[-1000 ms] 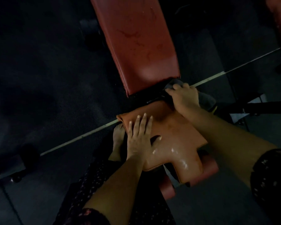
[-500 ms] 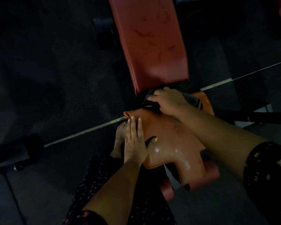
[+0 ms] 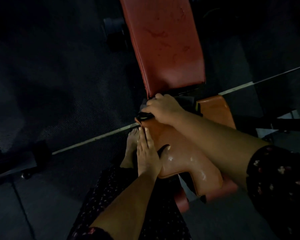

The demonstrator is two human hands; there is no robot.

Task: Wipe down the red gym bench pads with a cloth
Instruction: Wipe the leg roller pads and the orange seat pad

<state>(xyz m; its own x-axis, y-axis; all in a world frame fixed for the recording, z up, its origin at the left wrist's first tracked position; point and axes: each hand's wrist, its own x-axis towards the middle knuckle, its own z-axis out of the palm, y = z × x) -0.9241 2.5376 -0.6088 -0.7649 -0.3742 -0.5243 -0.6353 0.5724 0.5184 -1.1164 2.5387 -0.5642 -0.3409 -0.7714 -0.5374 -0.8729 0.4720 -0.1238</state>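
1. Seat pad [image 3: 182, 149] of the red bench sits centre frame with its narrow end toward the person. The back pad [image 3: 166, 42] runs away beyond a dark gap in the frame.
2. Cloth [image 3: 186, 100] is dark and bunched at the seat pad's far-left corner, right at that gap, under the back pad's near edge. Part of it trails out to the right of the hand.
3. Right hand [image 3: 163, 110] is on top of the cloth, fingers curled down over it and holding it against the pad.
4. Left hand [image 3: 148, 157] lies flat along the seat pad's left edge, fingers straight and together, thumb spread onto the top face. It grips nothing. Looks like bracing.
5. Step in hand, my read: wiping the seat pad's far edge. Wet glints [image 3: 191, 159] on the near half suggest liquid not yet wiped there. The back pad shows darker blotches; can't tell if they are stains or moisture.
6. Next move likely calls for dragging the cloth back through the wet patch under even pressure, then going up onto the back pad.
7. Risks: cloth could snag in the frame gap. A bare foot [image 3: 131, 149] is on the floor just beside the left hand.
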